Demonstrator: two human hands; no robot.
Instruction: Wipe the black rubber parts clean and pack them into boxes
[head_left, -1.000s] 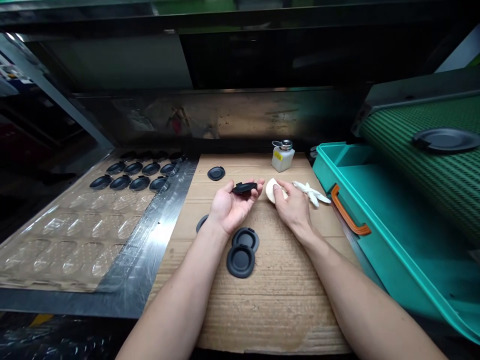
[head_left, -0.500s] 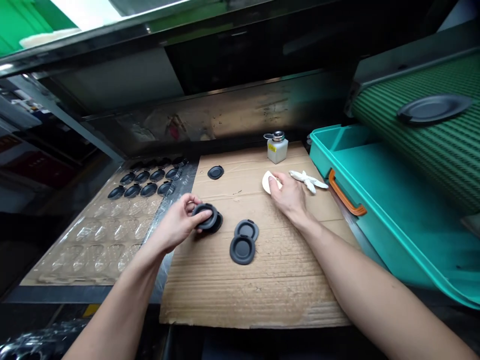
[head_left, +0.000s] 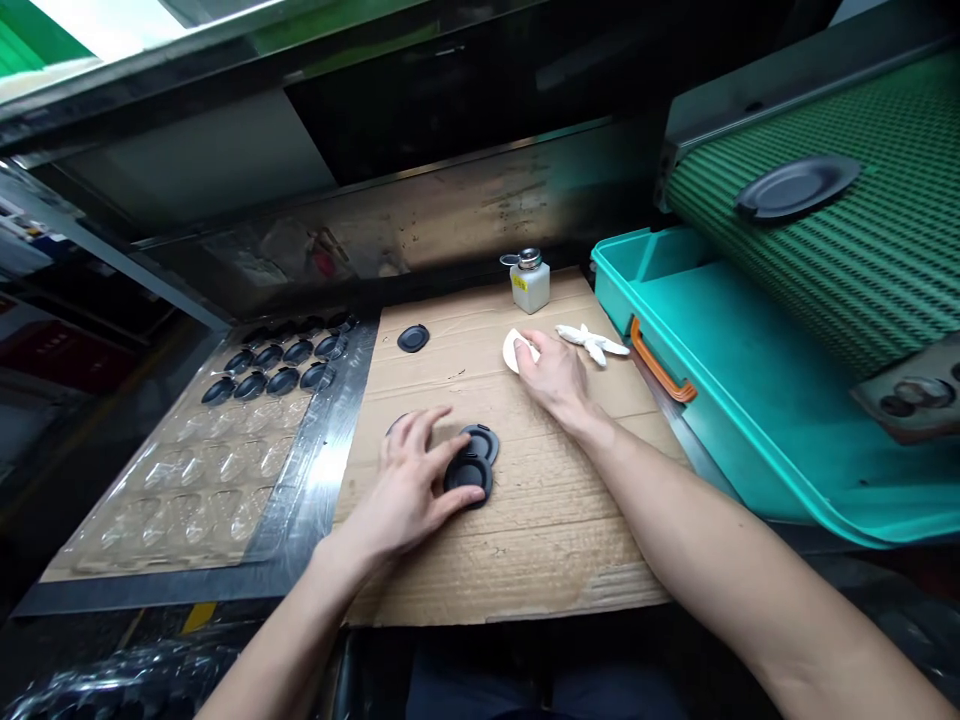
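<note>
My left hand [head_left: 401, 485] is low over the cardboard sheet [head_left: 547, 520], fingers spread. Its thumb and index finger lie at the edges of the nearer of two overlapping black round lids [head_left: 468, 478]; whether they grip it I cannot tell. The farther black lid [head_left: 486, 444] lies partly under that one. A dark edge of something black [head_left: 395, 424] shows beyond my left fingers, mostly hidden. My right hand [head_left: 556, 375] is closed on a white round pad [head_left: 512, 352] near the back of the cardboard. Another black lid [head_left: 413, 338] lies alone farther back.
At left, a clear plastic tray [head_left: 187, 465] holds several black lids in its far rows. A white pump bottle [head_left: 530, 285] and crumpled white wads [head_left: 592, 343] are at the back. To the right stand a teal bin [head_left: 750, 480] and a green conveyor belt [head_left: 885, 240] carrying a black lid [head_left: 799, 187].
My left hand has let go of the black lids it held and moved right to the overlapping pair. My right hand still holds the pad. The whole view has shifted slightly.
</note>
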